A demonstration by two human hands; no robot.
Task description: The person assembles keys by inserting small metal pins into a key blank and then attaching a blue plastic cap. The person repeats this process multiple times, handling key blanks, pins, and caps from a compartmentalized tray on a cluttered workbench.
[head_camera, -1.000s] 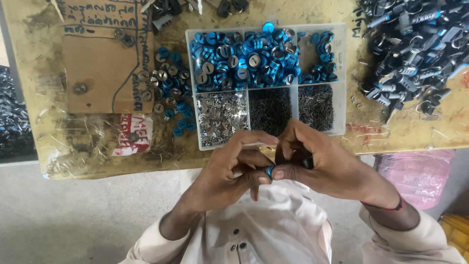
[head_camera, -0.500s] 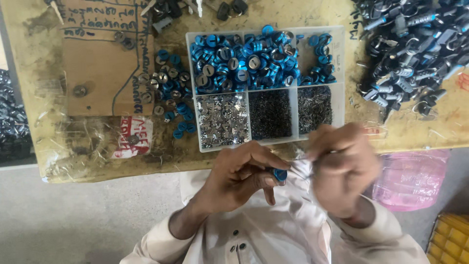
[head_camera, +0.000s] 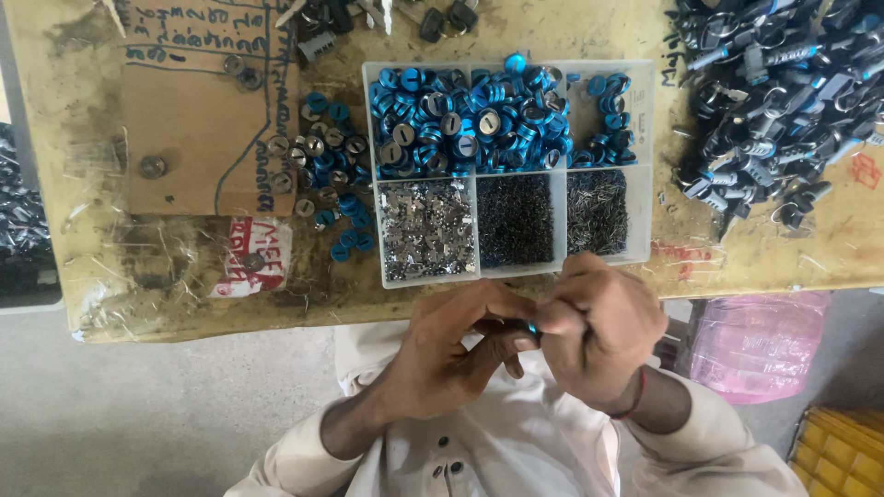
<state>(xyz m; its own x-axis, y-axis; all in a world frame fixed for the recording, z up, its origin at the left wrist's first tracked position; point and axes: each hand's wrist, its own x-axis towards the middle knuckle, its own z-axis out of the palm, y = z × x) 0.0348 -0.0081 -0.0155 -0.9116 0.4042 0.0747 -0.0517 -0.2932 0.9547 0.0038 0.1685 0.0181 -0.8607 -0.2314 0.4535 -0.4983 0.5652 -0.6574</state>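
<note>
A small blue-ringed cap (head_camera: pixel 532 328) is pinched between left hand (head_camera: pixel 451 354) and right hand (head_camera: pixel 599 336), best kept steady near the compartment tray (head_camera: pixel 646 166).

Between our left hand (head_camera: pixel 451 354) and right hand (head_camera: pixel 599 336), just below the middle of the frame, we see only a blue sliver of the small part (head_camera: pixel 532 328); our fingers cover the rest, so we cannot tell its shape. The pile of dark pieces (head_camera: pixel 783 101) at the upper right runs off the top and right edges. At the far left edge, another dark heap (head_camera: pixel 20 221) is cut off. In the clear tray (head_camera: pixel 645 166), the lower compartments hold bits too fine for us to identify. The yellow crate (head_camera: pixel 843 456) at the lower right is cropped.
</note>
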